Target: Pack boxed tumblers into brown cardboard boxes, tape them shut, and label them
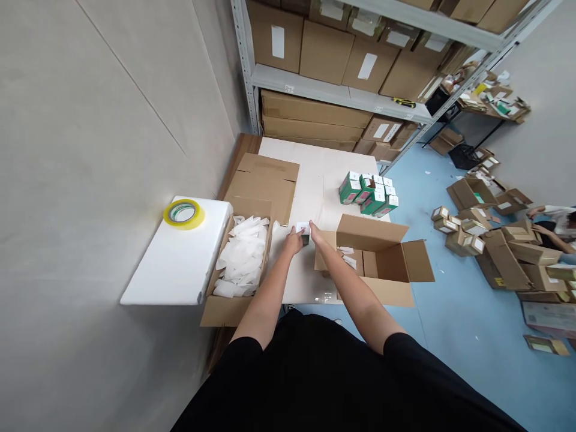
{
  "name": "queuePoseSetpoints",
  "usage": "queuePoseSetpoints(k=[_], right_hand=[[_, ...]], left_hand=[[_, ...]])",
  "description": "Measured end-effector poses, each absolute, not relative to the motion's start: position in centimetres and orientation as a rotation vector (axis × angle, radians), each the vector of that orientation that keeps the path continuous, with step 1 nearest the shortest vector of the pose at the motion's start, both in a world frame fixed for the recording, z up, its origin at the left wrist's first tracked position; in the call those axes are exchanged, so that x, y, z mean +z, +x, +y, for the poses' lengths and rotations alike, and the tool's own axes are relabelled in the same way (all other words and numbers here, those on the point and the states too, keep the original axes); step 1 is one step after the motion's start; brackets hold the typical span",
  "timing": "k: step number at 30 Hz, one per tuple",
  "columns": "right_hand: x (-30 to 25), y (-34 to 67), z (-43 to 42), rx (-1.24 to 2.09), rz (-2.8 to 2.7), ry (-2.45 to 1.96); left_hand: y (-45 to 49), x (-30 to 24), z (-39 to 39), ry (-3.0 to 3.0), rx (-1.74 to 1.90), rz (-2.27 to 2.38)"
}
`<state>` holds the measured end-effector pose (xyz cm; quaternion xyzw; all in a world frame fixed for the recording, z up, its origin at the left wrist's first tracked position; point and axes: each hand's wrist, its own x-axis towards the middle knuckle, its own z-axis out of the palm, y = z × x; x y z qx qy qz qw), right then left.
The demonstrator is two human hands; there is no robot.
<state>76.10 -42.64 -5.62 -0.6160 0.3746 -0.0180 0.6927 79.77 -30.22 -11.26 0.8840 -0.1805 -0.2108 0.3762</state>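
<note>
Both my hands meet on a small green-and-white box (303,231) held over the white table (315,174). My left hand (293,242) grips its left side and my right hand (315,233) its right side, fingers closed around it. To the left stands an open carton (220,309) filled with white plastic bags (243,255). To the right sits another open cardboard box (382,264) with a few items inside. A stack of several green-and-white boxes (369,193) rests further back on the table.
A roll of yellow tape (183,214) lies on a white foam slab (175,264) at left. Flattened cardboard (265,180) lies on the table. Metal shelving (342,93) with cartons stands behind. Boxes litter the blue floor at right, where another person's arm (551,231) shows.
</note>
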Motion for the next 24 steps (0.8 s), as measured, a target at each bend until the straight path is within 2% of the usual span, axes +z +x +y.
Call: queuePoseSetpoints(k=[4,9,14,19,24], right_hand=[[-4.6,76.5,-41.4,0.102,0.939,-1.257],[-4.1,76.5,-40.9,0.169,0.946,-1.242],[-4.1,75.9,-41.0,0.211,0.914,-1.258],[-2.7,75.9,-41.0,0.191,0.795,-1.25],[-0.3,76.7,-41.9,0.01,0.609,-1.312]], left_hand=[[80.0,-11.4,-29.9,2.153,-0.429,-0.461],[79.6,-11.0,-30.2,2.234,-0.376,-0.13],[78.8,-9.5,-30.1,2.302,-0.381,-0.005],[79.1,-6.1,-28.9,2.317,-0.206,-0.035],[80.4,-0.4,-26.8,2.222,0.098,-0.096]])
